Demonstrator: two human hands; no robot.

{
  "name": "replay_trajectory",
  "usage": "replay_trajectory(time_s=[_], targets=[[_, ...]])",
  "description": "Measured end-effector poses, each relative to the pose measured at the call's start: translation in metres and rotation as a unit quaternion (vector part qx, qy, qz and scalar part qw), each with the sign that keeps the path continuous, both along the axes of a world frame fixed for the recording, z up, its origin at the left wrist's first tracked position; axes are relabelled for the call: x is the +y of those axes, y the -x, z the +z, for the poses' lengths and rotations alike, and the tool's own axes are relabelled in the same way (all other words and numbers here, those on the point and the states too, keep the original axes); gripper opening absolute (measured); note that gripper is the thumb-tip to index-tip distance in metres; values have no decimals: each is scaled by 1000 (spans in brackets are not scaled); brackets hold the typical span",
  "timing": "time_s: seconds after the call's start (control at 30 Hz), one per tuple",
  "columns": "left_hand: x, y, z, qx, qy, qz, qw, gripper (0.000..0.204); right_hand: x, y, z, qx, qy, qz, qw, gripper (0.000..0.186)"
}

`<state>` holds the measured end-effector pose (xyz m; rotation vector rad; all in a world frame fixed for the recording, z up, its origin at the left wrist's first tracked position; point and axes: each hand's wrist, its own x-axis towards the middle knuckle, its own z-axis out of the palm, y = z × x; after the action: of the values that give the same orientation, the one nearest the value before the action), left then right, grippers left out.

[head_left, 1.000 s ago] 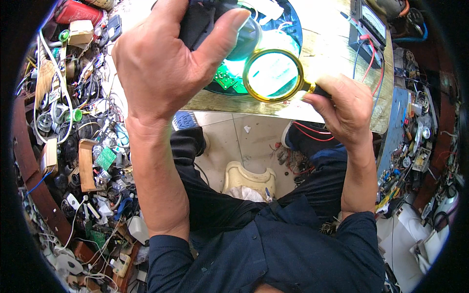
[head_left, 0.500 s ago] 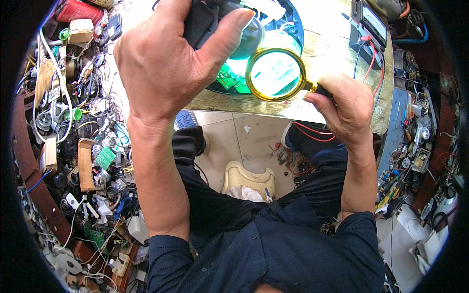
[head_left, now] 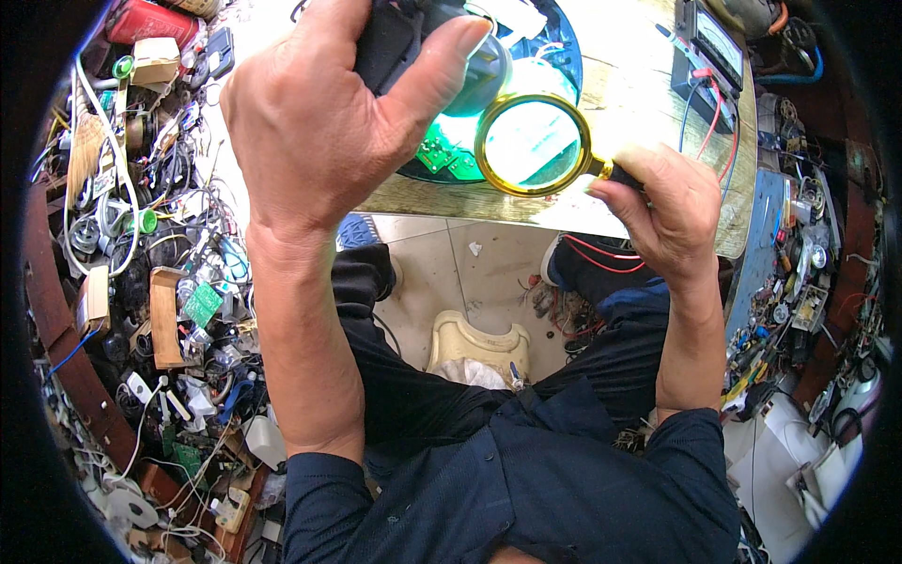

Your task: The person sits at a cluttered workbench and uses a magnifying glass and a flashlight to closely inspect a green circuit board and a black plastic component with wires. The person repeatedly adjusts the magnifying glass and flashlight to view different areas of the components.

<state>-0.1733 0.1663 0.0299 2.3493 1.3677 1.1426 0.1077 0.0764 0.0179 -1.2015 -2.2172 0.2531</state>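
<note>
My left hand [head_left: 315, 132] is wrapped round a black and grey lamp [head_left: 399, 42], its thumb lying along the grey head. Bright light falls below the lamp and washes out much of the work. My right hand [head_left: 672, 197] pinches the dark handle of a magnifying glass [head_left: 534, 146] with a gold rim. Beneath the lens and lamp is a round dark housing [head_left: 569, 42], partly hidden by both. A green circuit board [head_left: 446, 158] shows at its near side. Through the lens I see only a bright, whitish-green patch.
The wooden table [head_left: 639, 56] carries an analog meter [head_left: 711, 47] with red and dark leads at the right. Heaped electronic scrap and cables [head_left: 202, 305] lie at the left. More parts [head_left: 799, 254] fill the right side. A cream plastic stool [head_left: 479, 343] stands between my legs.
The magnifying glass has shifted very slightly to the right. My left hand and the lamp are almost still.
</note>
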Motion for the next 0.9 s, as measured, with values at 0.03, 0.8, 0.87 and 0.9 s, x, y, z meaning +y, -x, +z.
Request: replay_trajectory(time_s=[0.03,0.8,0.87,0.9], targets=[[0,-2,-1,-10,-4,-3,1000,40,0,-1,0,-2,-1,0,1000,29],[2,-9,-3,-4,-10,-1,1000,44,-3,-8,1,3,5,-13,1000,29],[2,-10,-2,-6,2,0,1000,44,-3,-8,1,1,3,-20,1000,29],[2,-10,-2,-3,1,1,1000,44,-3,-8,1,1,1,-25,1000,29]])
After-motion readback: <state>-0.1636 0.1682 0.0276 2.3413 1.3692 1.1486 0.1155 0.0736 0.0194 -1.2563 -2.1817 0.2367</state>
